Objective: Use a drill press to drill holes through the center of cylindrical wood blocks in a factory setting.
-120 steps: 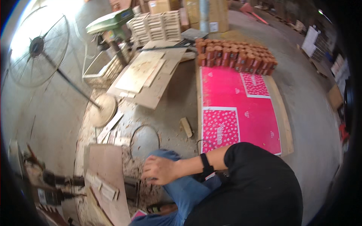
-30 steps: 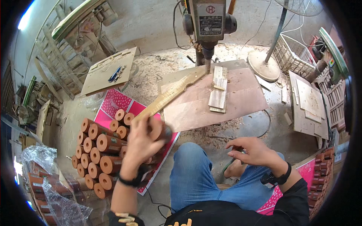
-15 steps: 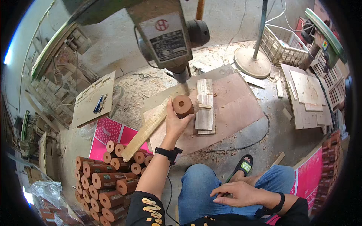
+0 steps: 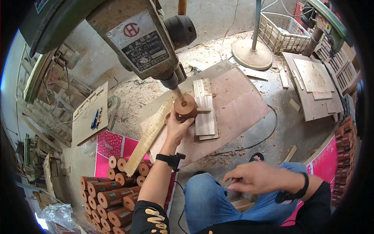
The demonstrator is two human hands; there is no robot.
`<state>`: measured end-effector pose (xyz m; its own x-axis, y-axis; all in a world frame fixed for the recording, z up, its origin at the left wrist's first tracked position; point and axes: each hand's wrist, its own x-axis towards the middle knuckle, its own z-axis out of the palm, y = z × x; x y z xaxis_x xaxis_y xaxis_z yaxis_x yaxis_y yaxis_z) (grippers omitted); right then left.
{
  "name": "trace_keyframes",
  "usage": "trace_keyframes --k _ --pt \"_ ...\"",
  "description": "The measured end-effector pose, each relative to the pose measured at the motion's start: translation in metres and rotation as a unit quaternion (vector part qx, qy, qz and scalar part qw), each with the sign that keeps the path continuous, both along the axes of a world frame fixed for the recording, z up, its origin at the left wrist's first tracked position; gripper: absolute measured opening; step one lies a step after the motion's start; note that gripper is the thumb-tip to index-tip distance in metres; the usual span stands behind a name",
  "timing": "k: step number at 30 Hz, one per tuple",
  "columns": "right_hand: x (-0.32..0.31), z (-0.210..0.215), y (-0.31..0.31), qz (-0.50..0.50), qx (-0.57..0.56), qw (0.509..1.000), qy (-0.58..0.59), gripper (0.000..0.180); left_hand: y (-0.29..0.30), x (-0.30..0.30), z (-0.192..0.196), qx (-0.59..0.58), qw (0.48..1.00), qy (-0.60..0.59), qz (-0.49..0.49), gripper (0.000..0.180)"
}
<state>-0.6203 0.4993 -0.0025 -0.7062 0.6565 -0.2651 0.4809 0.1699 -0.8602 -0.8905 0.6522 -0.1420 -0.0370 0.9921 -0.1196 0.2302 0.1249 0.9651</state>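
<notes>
My left hand (image 4: 177, 128) is wrapped around the short brown wooden cylinder (image 4: 186, 105), seated directly under the green drill press (image 4: 136, 39). It looks stiff, fairly light, smooth-sided; I'd hold its flank. My right hand (image 4: 259, 177) hovers empty, fingers loose, well below the press.

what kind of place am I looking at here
Most likely a small woodworking shop. A drill press stands over a wooden cylinder held by the left hand, sawdust covers the floor, and more cylinders are stacked nearby.

wooden cylinder (image 4: 186, 105) under drill bit (image 4: 177, 92), cylinder stack (image 4: 113, 191) lower left
</notes>
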Motion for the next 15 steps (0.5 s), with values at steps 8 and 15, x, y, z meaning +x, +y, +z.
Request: trace_keyframes --k 8,15 --pt "0.031 0.117 0.189 -0.153 0.182 0.97 -0.046 0.03 -0.072 -0.172 -0.012 0.007 0.795 0.566 0.22 0.065" --pt "0.007 0.122 0.308 -0.261 0.295 0.918 0.04 0.054 -0.149 -0.158 0.017 -0.252 0.781 0.564 0.094 0.055"
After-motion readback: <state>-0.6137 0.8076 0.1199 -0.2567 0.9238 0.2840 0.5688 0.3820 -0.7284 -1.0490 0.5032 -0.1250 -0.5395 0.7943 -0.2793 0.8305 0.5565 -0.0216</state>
